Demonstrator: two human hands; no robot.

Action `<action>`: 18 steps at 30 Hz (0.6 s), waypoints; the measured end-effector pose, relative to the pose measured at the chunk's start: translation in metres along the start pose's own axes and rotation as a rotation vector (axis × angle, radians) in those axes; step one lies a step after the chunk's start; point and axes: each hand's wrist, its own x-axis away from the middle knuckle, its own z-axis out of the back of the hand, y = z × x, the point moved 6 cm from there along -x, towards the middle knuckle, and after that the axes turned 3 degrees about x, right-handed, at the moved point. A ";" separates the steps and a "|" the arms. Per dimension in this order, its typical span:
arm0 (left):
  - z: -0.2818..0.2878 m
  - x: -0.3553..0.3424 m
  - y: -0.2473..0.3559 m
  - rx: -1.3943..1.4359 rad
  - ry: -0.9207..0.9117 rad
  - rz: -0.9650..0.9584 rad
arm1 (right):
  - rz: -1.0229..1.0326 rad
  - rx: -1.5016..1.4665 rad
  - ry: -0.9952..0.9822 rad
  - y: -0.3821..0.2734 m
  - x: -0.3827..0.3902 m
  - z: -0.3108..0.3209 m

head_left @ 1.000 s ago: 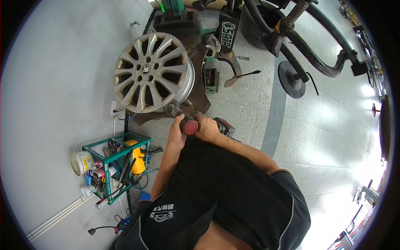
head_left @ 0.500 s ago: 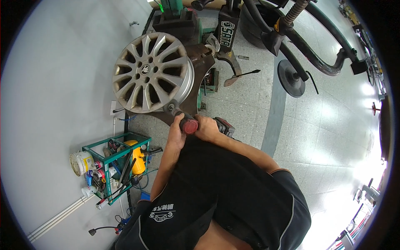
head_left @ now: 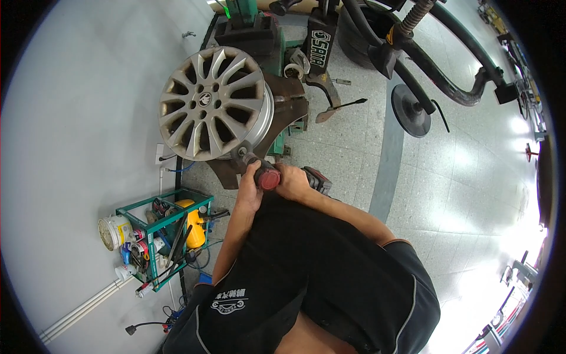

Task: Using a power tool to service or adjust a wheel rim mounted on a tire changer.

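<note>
A cordless drill (head_left: pixel 270 179) with a red rear cap is held between my two hands, low in front of my chest. My left hand (head_left: pixel 250 186) is closed round the side of its body. My right hand (head_left: pixel 291 182) wraps the handle, and the battery (head_left: pixel 318 180) sticks out beyond it. At the drill's front, a small round grey attachment (head_left: pixel 242 152) meets the lower edge of a silver alloy wheel (head_left: pixel 206 133); whether it presses on the metal I cannot tell. The wheel has no tyre and rests tilted on a dark turntable (head_left: pixel 274 133).
A green rack (head_left: pixel 154 224) with cans, tools and a yellow bottle stands by the left wall. The tyre machine's black arm (head_left: pixel 321 53) rises behind the wheel. At upper right are bent black arms with a round disc (head_left: pixel 411 111), and a stacked tyre (head_left: pixel 359 44).
The turntable and the wheel on it have turned; the turntable's dark arms and the wheel's spokes sit at different angles. My hands and the drill have hardly moved.
</note>
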 end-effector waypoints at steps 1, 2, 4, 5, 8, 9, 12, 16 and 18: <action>-0.001 0.000 0.000 -0.002 -0.004 0.000 | 0.009 0.006 0.015 -0.002 0.001 0.003; -0.002 0.001 0.001 -0.003 -0.004 0.001 | 0.008 0.006 0.016 -0.003 0.002 0.004; -0.005 0.002 0.002 0.014 -0.008 -0.013 | -0.005 0.006 0.002 -0.004 0.002 0.005; -0.006 0.003 0.003 0.013 -0.008 -0.013 | -0.006 0.006 0.002 -0.003 0.002 0.005; -0.009 0.005 0.004 0.005 -0.003 -0.011 | -0.001 0.013 0.010 -0.003 0.003 0.006; -0.009 0.005 0.004 0.005 -0.004 -0.006 | -0.002 0.010 0.015 -0.003 0.003 0.005; -0.009 0.004 0.003 0.009 -0.004 0.005 | -0.002 0.007 0.020 -0.002 0.003 0.006; -0.006 0.002 0.001 0.018 -0.005 0.010 | -0.002 -0.006 0.017 -0.001 0.002 0.004; -0.004 0.001 0.000 0.010 -0.013 0.014 | -0.003 -0.007 0.013 0.000 0.001 0.003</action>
